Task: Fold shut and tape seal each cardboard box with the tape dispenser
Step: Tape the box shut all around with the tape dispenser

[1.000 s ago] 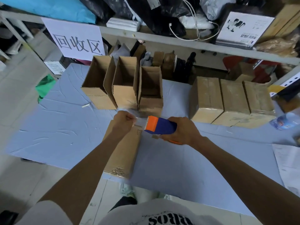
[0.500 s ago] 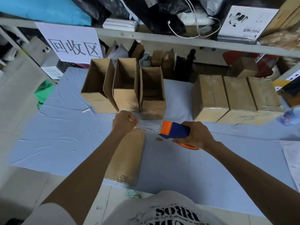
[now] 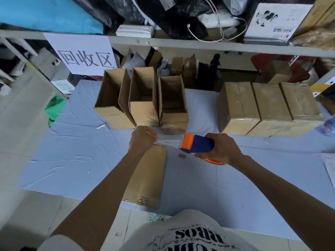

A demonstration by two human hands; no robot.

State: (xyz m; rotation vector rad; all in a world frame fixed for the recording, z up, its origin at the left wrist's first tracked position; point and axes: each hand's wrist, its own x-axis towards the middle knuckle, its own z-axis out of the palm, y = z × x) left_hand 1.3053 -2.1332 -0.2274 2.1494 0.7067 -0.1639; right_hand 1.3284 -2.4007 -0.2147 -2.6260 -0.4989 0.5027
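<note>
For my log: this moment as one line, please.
left hand pinches clear tape end | right hand grips orange-blue plastic tape dispenser | brown cardboard box beneath

The blue cloth tabletop (image 3: 72, 156) offers passage either side of the lying brown cardboard box (image 3: 148, 178); open brown boxes (image 3: 143, 111) and taped brown boxes (image 3: 268, 105) block behind.

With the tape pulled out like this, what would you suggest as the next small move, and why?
Probably lower the end of the tape onto the far end of the box and press it down. The left hand pinches the free end, the right hand grips the tape dispenser, and the tape stretches between them near that end, apparently not yet stuck.
</note>
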